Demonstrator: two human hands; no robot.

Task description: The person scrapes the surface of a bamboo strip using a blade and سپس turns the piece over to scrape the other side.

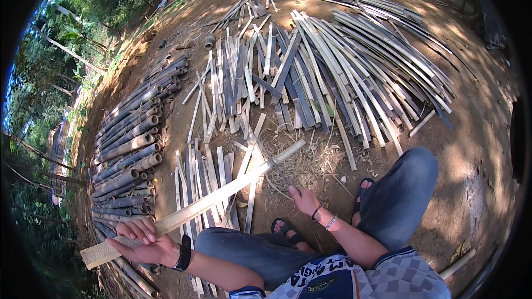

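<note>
A long, pale split bamboo strip [221, 195] runs slantwise across my knees, from lower left up to the right. My left hand [145, 242] is closed round it near its lower-left end, thumb below and fingers over the top. My right hand [306, 200] is a fist in front of my shins, gripping a knife whose thin dark blade [281, 174] reaches up and left to the strip's far part. The handle is mostly hidden in my fist. Whether the blade touches the strip I cannot tell.
Several split bamboo strips [205, 174] lie left of my feet. Bigger piles of strips [354, 77] spread out ahead. Dark whole bamboo poles [133, 144] are stacked at the left. Curled shavings [324, 160] litter the ground beyond my sandalled feet [288, 230].
</note>
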